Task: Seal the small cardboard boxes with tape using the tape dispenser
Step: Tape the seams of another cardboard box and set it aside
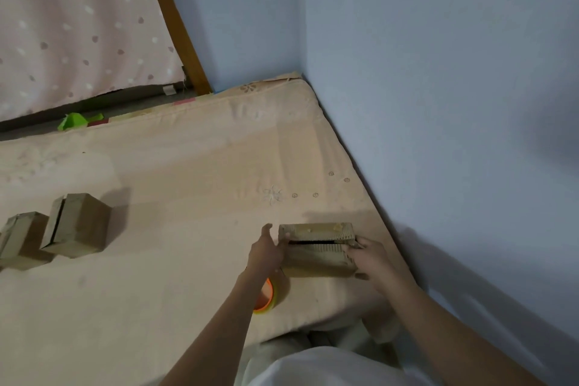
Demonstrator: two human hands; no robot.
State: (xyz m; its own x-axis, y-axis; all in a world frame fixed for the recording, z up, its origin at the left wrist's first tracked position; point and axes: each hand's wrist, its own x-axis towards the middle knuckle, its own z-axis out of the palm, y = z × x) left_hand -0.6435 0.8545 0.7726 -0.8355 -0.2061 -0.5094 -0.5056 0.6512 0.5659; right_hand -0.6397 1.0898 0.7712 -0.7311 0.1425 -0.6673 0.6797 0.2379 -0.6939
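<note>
The person is holding one small cardboard box [318, 249] on the mattress [188, 166], near the corner where the blue wall [438, 72] is meeting the bed. The left hand [265, 252] is touching the left end of the box with the fingers mostly straight, thumb lifted, so it is pressing more than gripping. The right hand [371, 255] is curling its fingers around the right end and is gripping it. A dark slit is showing along the top of the box, so the flaps are not lying fully closed.

The tape roll [266, 294] (orange core, partly hidden under the left forearm) is lying just beside the box, toward the person. Neither hand is holding it.

What could go wrong from here, in my judgement: if the tape is going on while the slit is gaping, the seam may be sealing crooked or with a gap. The mattress is soft, so pressing may be making the box sink and tilt. To take the tape one hand must be letting go, and then the flaps may be springing up again.

Two other boxes [76, 226] [20, 238] are waiting well apart on the left, one with its flap also standing open
</note>
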